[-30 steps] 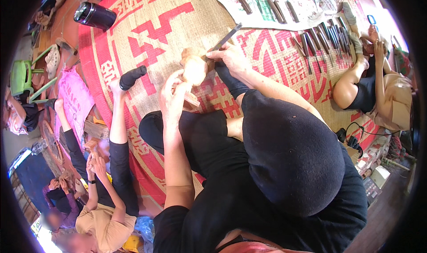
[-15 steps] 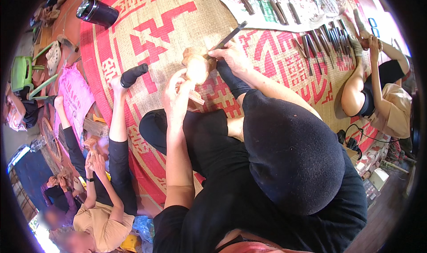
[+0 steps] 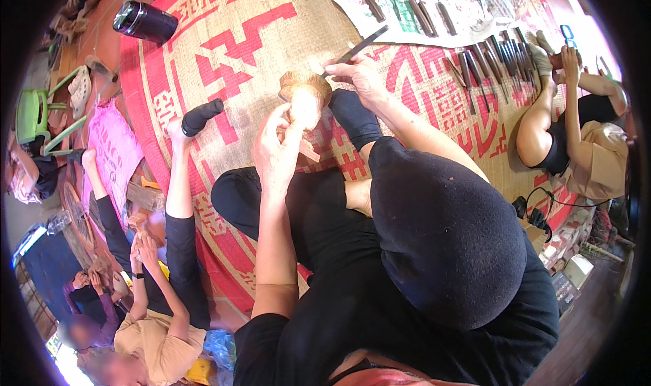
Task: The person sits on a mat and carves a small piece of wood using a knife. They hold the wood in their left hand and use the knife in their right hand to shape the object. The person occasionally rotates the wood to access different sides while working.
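Observation:
My left hand (image 3: 274, 148) is closed around a pale wooden carving (image 3: 305, 100), which has a rounded body, a wider top and a squared piece at its lower end. The sunlit middle of the carving is too bright for its details to show. My right hand (image 3: 359, 81) grips a long, slim, dark carving tool (image 3: 366, 43), with its far end pointing up and to the right. The tool's near end is at the carving's upper right edge; whether it touches the wood I cannot tell. Both hands are above the woven mat, in front of my folded legs.
Several chisels (image 3: 480, 77) lie in a row on the red and tan mat (image 3: 264, 33), others on a white sheet (image 3: 400, 30). A black jar (image 3: 145, 22) stands at far left. People sit at left and right; one at left holds a wooden block (image 3: 137, 219).
The dark tool has tilted further to the right, and my right hand has shifted slightly with it. In my left hand the carving has turned a little, showing more of its wider top.

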The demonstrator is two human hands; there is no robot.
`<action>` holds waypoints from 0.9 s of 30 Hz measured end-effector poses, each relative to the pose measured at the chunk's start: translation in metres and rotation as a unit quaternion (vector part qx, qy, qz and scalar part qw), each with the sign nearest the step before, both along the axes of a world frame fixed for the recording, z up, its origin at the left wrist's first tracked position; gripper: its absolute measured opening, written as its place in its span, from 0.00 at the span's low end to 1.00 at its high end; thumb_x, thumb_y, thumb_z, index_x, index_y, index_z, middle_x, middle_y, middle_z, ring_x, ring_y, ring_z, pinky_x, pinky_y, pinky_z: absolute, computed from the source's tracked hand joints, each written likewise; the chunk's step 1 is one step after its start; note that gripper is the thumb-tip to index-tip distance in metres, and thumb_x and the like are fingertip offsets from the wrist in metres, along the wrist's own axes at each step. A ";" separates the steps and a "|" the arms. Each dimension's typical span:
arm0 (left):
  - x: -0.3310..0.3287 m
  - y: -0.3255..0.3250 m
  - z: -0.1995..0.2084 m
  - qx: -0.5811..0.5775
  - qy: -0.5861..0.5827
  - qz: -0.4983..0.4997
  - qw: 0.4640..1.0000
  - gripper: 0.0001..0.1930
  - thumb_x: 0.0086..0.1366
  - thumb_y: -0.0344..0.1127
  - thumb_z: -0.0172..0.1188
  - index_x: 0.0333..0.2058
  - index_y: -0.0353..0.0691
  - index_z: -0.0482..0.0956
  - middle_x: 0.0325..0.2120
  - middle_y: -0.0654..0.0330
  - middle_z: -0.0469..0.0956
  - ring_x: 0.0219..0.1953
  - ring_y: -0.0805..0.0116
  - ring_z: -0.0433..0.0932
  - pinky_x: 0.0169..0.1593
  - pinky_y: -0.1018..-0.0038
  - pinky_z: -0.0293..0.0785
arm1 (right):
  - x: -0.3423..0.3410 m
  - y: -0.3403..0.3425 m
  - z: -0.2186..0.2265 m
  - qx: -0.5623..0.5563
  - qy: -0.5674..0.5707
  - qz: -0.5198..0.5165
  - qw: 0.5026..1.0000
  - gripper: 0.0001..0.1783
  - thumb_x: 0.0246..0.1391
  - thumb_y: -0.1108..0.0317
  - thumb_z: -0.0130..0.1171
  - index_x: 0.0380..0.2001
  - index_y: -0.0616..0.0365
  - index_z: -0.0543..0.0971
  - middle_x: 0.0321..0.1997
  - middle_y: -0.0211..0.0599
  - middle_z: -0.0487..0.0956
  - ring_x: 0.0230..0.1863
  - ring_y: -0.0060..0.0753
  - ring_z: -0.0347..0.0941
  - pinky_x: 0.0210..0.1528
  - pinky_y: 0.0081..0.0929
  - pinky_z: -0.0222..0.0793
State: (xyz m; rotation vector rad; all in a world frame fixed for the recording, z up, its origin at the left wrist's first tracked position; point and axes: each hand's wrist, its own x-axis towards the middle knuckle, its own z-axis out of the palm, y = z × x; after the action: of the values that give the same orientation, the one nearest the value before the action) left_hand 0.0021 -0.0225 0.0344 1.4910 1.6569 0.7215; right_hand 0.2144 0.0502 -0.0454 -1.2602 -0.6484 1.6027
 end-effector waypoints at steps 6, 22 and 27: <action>0.004 -0.001 0.003 -0.009 -0.024 0.002 1.000 0.20 0.58 0.39 0.64 0.49 0.40 0.78 0.30 0.59 0.76 0.30 0.69 0.78 0.36 0.72 0.74 | -0.009 0.004 -0.009 0.005 -0.005 0.037 0.999 0.11 0.45 0.73 0.66 0.35 0.61 0.82 0.33 0.35 0.82 0.35 0.28 0.77 0.44 0.26 0.71; 0.002 -0.002 -0.006 0.006 -0.034 0.014 0.999 0.20 0.58 0.36 0.63 0.49 0.41 0.77 0.29 0.58 0.76 0.29 0.69 0.78 0.36 0.73 0.74 | -0.006 0.000 -0.007 -0.026 0.016 0.039 0.999 0.13 0.44 0.72 0.67 0.36 0.62 0.81 0.35 0.35 0.82 0.37 0.27 0.76 0.45 0.26 0.69; 0.001 -0.001 -0.004 0.015 -0.010 0.005 1.000 0.20 0.58 0.36 0.63 0.49 0.41 0.77 0.29 0.58 0.76 0.29 0.69 0.77 0.35 0.73 0.74 | -0.014 -0.004 0.008 0.019 -0.043 0.057 0.997 0.12 0.44 0.74 0.66 0.35 0.62 0.81 0.34 0.36 0.82 0.36 0.28 0.77 0.43 0.28 0.70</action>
State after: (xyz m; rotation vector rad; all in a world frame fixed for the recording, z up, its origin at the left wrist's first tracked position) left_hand 0.0035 -0.0237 0.0300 1.4934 1.6460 0.7678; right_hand 0.2005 0.0457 -0.0378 -1.2894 -0.8137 1.6281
